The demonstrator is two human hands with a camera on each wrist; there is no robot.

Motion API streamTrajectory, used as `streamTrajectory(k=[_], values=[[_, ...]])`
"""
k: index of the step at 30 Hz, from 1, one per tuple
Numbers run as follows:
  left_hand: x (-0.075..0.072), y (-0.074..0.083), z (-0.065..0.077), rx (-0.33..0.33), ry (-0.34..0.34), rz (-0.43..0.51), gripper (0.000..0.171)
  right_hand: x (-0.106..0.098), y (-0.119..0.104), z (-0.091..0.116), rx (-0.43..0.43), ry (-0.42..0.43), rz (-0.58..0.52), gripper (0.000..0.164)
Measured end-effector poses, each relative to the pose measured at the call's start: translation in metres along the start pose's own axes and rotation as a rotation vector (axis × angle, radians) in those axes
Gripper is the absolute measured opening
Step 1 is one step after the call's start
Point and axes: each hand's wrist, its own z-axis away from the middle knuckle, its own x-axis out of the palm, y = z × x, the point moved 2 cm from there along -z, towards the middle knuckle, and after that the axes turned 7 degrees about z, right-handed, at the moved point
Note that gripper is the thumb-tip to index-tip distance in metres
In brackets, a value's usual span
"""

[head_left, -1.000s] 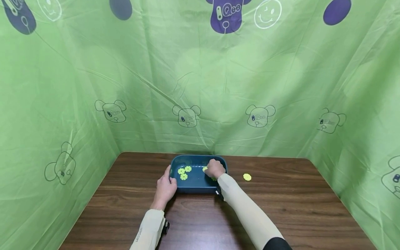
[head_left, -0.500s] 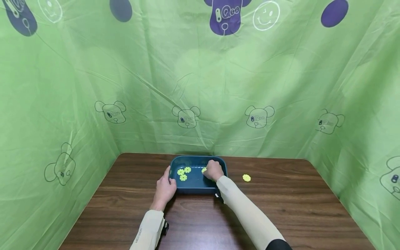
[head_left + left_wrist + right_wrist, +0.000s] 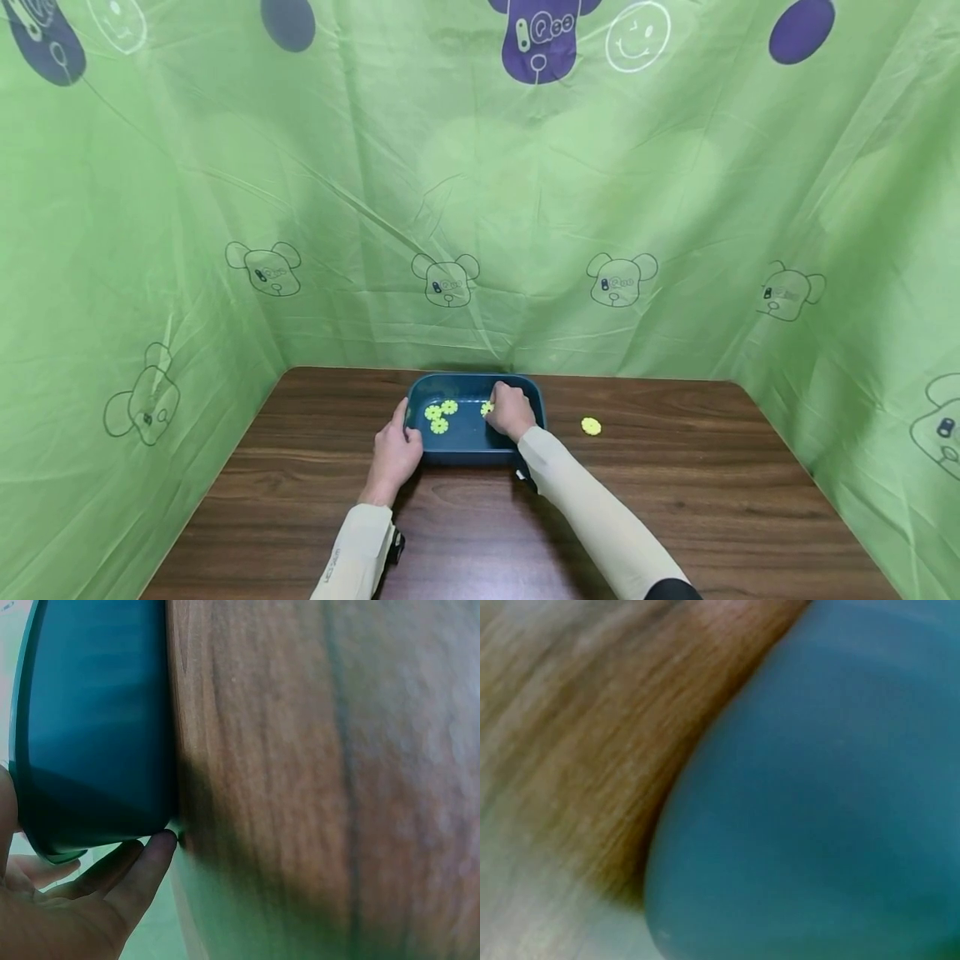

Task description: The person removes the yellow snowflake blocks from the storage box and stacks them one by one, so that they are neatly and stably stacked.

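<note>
A dark blue-green rectangular tray (image 3: 468,457) lies on the table, low in the middle of the head view. My left hand (image 3: 393,458) holds its near left corner; in the left wrist view the fingers (image 3: 154,866) lie along its end wall. Inside, at the left, three yellow-green flower-shaped pieces (image 3: 433,412) lie close together. My right hand (image 3: 512,411) reaches into the right half, knuckles up and fingers bent downward. Another flower-shaped piece (image 3: 487,408) shows at its left side, partly covered by the fingers. The right fingertips are hidden.
One yellow flower-shaped piece (image 3: 591,427) lies on the dark wood table (image 3: 675,483), to the right of the tray. A green printed cloth (image 3: 525,183) hangs behind the table and along both sides. The right wrist view holds just the tray's outer wall (image 3: 802,810) and blurred wood.
My right hand has shifted slightly left inside the tray, and the flower-shaped piece at its fingers moves with it. A piece once glimpsed beneath that hand is now hidden. My left hand stays put.
</note>
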Motion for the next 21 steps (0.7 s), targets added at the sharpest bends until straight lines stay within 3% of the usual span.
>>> streamTrajectory(k=[11, 21], values=[[0.0, 0.003, 0.001, -0.026, -0.011, 0.016, 0.061, -0.02, 0.007, 0.011, -0.149, 0.009, -0.117, 0.012], [0.002, 0.0, -0.001, -0.023, -0.004, 0.009, 0.061, -0.072, 0.027, 0.012, -0.154, 0.065, -0.272, 0.01]])
